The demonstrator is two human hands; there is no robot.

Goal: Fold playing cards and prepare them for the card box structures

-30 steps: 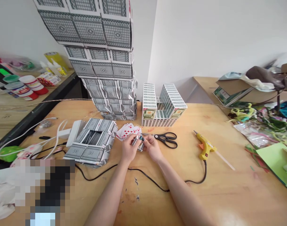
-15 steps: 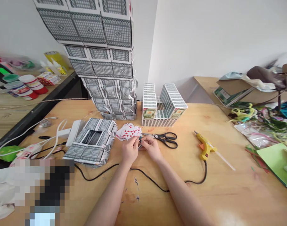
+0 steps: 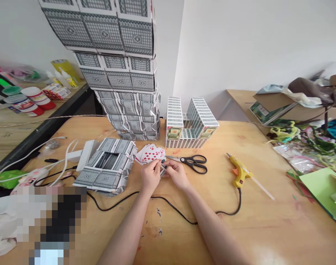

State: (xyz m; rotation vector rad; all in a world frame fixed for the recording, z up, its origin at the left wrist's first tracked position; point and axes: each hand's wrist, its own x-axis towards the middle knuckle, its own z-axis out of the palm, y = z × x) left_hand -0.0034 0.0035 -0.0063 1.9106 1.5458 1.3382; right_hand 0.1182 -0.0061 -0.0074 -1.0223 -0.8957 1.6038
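Observation:
Between my left hand [image 3: 150,177] and my right hand [image 3: 179,175] is a small folded playing card [image 3: 163,170] with a grey patterned back, pinched by the fingertips of both and partly hidden by them. Just beyond my fingers lies a fanned pile of playing cards [image 3: 150,154] with red diamonds face up. Black-handled scissors [image 3: 194,162] rest beyond my right hand, blades pointing toward the cards. To the left lies a flat frame of folded cards [image 3: 96,176] with a rectangular opening. Farther right is a yellow hot glue gun [image 3: 241,172] with a clear stick in its back.
A tall folded-card tower [image 3: 137,77] rises at the table's back. Beside it stand stacked card boxes [image 3: 192,129]. A black cord [image 3: 173,206] runs under my forearms. Tubs [image 3: 32,99] stand on the left table; a white power strip [image 3: 88,154] and coloured scraps [image 3: 311,147] flank the workspace.
My fingers have shifted slightly on the folded card, and more of its grey pattern shows between them. My left hand has moved a little left. The other things lie as before.

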